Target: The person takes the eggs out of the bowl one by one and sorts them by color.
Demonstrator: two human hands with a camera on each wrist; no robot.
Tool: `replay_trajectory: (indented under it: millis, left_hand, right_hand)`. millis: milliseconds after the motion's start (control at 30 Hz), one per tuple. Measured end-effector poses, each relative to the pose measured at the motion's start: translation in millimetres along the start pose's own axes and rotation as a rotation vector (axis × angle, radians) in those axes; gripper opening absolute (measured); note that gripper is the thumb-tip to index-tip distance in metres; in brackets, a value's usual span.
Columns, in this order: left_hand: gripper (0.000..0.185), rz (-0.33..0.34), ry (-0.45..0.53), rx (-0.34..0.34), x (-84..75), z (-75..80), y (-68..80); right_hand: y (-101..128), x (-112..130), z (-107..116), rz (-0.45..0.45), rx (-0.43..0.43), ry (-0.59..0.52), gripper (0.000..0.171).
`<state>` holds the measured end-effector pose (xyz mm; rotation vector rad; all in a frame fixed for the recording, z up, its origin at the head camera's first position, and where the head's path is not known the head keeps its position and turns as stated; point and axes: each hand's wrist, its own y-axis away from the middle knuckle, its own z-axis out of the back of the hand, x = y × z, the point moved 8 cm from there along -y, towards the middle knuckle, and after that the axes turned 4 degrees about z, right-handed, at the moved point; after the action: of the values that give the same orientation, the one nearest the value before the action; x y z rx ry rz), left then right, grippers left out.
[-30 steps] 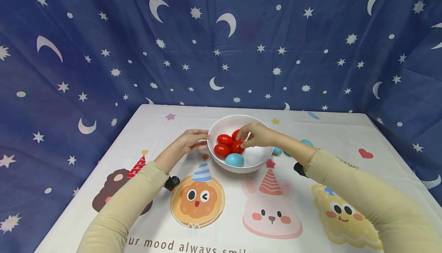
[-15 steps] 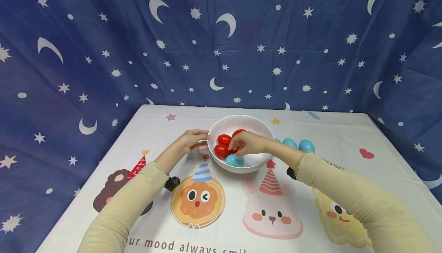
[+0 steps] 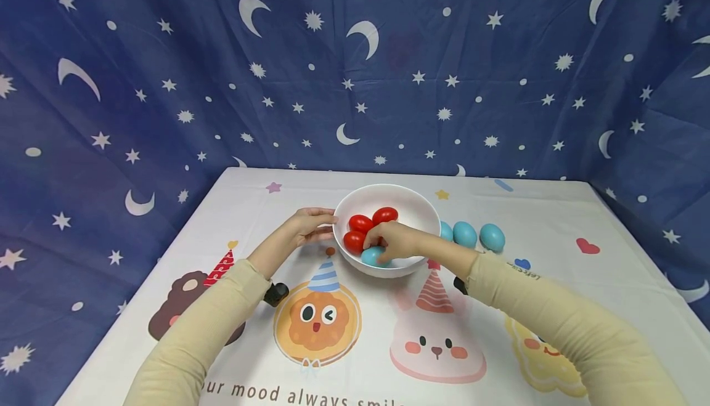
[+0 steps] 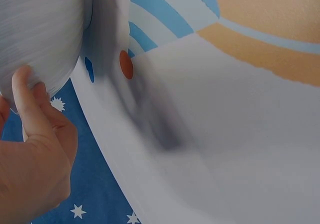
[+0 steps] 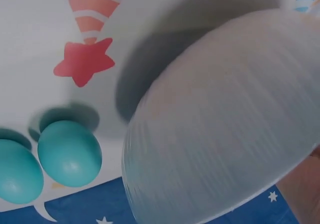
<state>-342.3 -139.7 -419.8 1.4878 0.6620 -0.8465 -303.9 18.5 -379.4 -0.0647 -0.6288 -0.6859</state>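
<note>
A white bowl (image 3: 413, 209) stands on the table with several red eggs (image 3: 360, 223) and one blue egg (image 3: 373, 257) inside. My left hand (image 3: 312, 226) holds the bowl's left rim; in the left wrist view its fingers lie against the outer wall. Reaching over the right side, my right hand (image 3: 396, 241) pinches the blue egg between thumb and fingers. It partly covers that egg and a red egg behind it. In the right wrist view the bowl's wall hides most of this hand.
Several blue eggs (image 3: 465, 234) sit in a row on the table, right of the bowl. The white tablecloth (image 3: 266, 221) carries printed cartoon figures. Behind the table hangs a blue curtain (image 3: 310, 104) with moons and stars.
My right hand has moved down and left from the red eggs to the blue egg and now grips it. The left hand and the bowl have stayed put.
</note>
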Motion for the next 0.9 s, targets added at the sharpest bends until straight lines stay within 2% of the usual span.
replay_trajectory:
  millis: [200, 500, 700, 900]
  left_hand:
    - [0.044, -0.004, 0.003, -0.003, -1.4, 0.0, -2.3]
    - [0.046, 0.0, -0.012, -0.013, -0.3, 0.2, 0.1]
    - [0.045, -0.003, 0.001, -0.008, -0.1, 0.0, -0.2]
    - [0.045, 0.0, 0.003, -0.006, 0.5, 0.2, -1.0]
  right_hand:
    - [1, 0, -2, 0.0, -0.02, 0.035, 0.026]
    - [4, 1, 0, 0.017, -0.031, 0.008, 0.026]
    - [6, 5, 8, 0.049, -0.049, -0.024, 0.025]
    - [9, 2, 15, 0.045, -0.075, -0.04, 0.023]
